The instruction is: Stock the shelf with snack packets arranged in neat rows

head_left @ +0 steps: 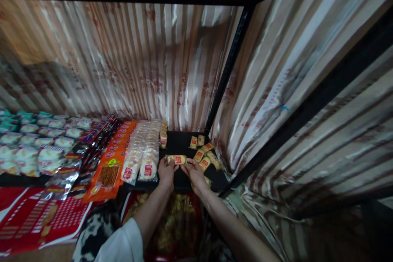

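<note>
Between my two hands is a small yellow snack packet point(178, 159) with a red label, held level above the black shelf point(177, 141). My left hand point(166, 170) pinches its left end, and my right hand point(194, 173) grips the right end. Just right of my right hand lie several loose packets point(204, 163) of the same kind, at mixed angles. Behind them, two more packets point(197, 141) stand side by side near the shelf post. A short row of them point(163, 139) lines the shelf beside the white round crackers point(148, 169).
To the left sit orange snack bags point(109, 176), dark glossy packets point(92, 143) and rows of white-and-green packs point(50, 159). Below the shelf edge is a red container point(199, 213) full of yellowish packets. A black post point(229, 69) and striped sheeting point(147, 61) border the shelf.
</note>
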Available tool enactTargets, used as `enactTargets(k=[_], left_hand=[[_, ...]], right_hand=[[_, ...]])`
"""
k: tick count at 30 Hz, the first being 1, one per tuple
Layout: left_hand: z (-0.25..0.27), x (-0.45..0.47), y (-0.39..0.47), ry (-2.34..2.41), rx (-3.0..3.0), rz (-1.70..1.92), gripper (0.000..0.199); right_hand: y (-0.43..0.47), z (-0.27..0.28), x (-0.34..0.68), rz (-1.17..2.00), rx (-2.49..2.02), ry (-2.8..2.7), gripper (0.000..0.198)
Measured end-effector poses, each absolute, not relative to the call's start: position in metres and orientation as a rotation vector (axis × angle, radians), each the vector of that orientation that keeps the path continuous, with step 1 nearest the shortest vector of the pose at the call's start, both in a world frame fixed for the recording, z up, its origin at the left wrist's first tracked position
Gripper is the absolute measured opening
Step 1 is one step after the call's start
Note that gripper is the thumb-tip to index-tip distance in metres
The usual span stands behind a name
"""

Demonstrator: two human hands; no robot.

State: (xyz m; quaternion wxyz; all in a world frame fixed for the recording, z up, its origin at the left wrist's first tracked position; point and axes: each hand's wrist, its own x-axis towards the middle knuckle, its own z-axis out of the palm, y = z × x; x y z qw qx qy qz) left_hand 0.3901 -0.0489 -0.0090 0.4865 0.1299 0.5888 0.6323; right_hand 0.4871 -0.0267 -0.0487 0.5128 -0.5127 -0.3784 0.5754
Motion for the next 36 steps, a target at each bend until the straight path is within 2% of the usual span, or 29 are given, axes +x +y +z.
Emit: enactTargets(k=[2, 6, 8, 12, 18, 23, 28, 36], left_hand=[[-0.009, 0.386, -0.047, 1.482, 0.380, 1.524, 0.036], [-0.009, 0.373, -0.040, 1.620, 0.654, 1.441, 0.040], [-0.008, 0.368, -0.037, 1.607, 0.790, 1.390, 0.039], [-0.004, 0.363, -0.027, 1.552, 0.965, 1.326, 0.041], [-0.008, 0.363, -0.018, 1.773, 1.047, 1.386, 0.056], [-0.023, 0.374, -0.020, 1.773, 1.027, 1.375, 0.047], [-0.034, 0.373, -0.011, 1.735, 0.922, 1.340, 0.047], [-0.045, 0.363, 0.002, 1.679, 0.893, 1.395, 0.045]], right_hand=[[-0.031, -0.047, 0.490, 1.346, -1.340, -1.043, 0.017], [-0.026, -0.034, 0.502, 0.825, -1.423, -1.544, 0.032], [-0.020, -0.025, 0.504, 0.670, -1.365, -1.787, 0.037], [-0.006, -0.019, 0.494, 0.736, -1.310, -2.022, 0.037], [0.023, -0.042, 0.469, 0.900, -1.356, -1.862, 0.027], [0.047, -0.061, 0.446, 0.969, -1.429, -1.745, 0.023], [0.063, -0.067, 0.425, 0.995, -1.425, -1.745, 0.024], [0.076, -0.071, 0.410, 0.974, -1.332, -1.756, 0.037]])
